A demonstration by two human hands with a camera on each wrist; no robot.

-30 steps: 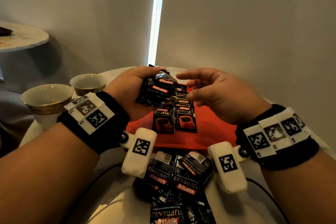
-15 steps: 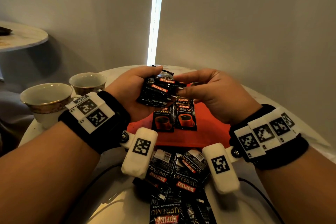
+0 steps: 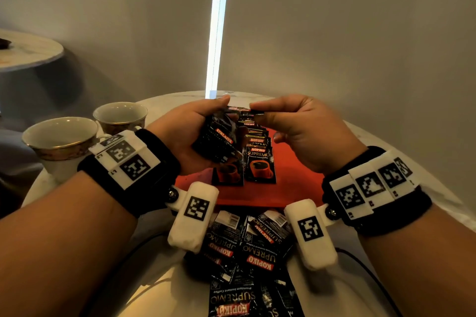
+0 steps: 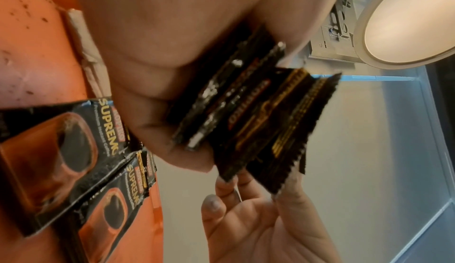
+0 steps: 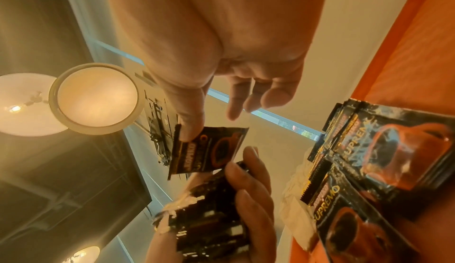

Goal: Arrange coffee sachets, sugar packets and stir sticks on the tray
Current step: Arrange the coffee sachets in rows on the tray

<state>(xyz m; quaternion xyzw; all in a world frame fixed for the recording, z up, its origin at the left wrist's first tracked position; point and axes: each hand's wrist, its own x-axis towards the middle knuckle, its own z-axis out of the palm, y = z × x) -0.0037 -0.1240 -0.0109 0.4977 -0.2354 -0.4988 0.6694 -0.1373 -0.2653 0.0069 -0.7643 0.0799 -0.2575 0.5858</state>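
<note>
Over a round white table (image 3: 386, 141), the left hand (image 3: 185, 134) grips a stack of sachets (image 3: 219, 139); the right hand (image 3: 296, 131) pinches its top sachet (image 5: 209, 148). Below, sachets in rows (image 3: 257, 159) lie on the red tray (image 3: 296, 183).

Two cups (image 3: 59, 136); one red tray (image 3: 296, 183); two hands (image 3: 185, 134); sachets uncountable

Left hand (image 3: 190, 134) grips a stack of sachets (image 3: 219, 140) — right hand (image 3: 296, 134) pinches its top sachet (image 3: 240, 110); under both, sachet rows (image 3: 257, 159) on the red tray (image 3: 296, 183).
</note>
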